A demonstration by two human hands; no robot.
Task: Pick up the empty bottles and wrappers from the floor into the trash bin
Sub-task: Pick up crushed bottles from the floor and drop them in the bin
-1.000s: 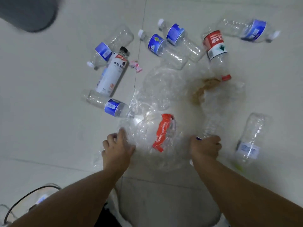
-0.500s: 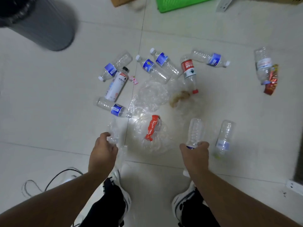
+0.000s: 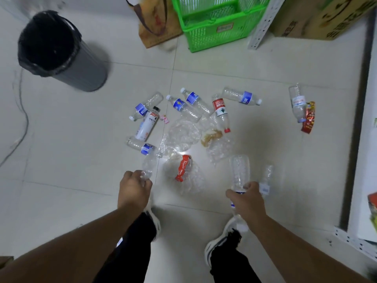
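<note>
My left hand (image 3: 134, 187) is closed around the neck of a crumpled clear bottle (image 3: 149, 165) held above the floor. My right hand (image 3: 245, 198) grips a clear empty bottle (image 3: 239, 171) near its cap end, base pointing away. Several empty bottles lie scattered on the tiled floor ahead, among them a white bottle (image 3: 147, 126) and a red-labelled bottle (image 3: 221, 112). Clear plastic wrappers (image 3: 181, 134) and a red wrapper (image 3: 182, 168) lie among them. A grey trash bin (image 3: 81, 66) with a black liner stands at the far left.
A green plastic crate (image 3: 216, 27), a brown paper bag (image 3: 155, 21) and a cardboard box (image 3: 318, 19) line the far wall. A bottle (image 3: 297, 103) and red snack wrapper (image 3: 308, 117) lie by a white shelf frame (image 3: 365, 139) at right. A cable (image 3: 20, 119) runs at left.
I have risen from a crouch, so the floor looks farther away. Both hands lifted off the floor, each carrying a clear bottle. The bin and far wall came into view.
</note>
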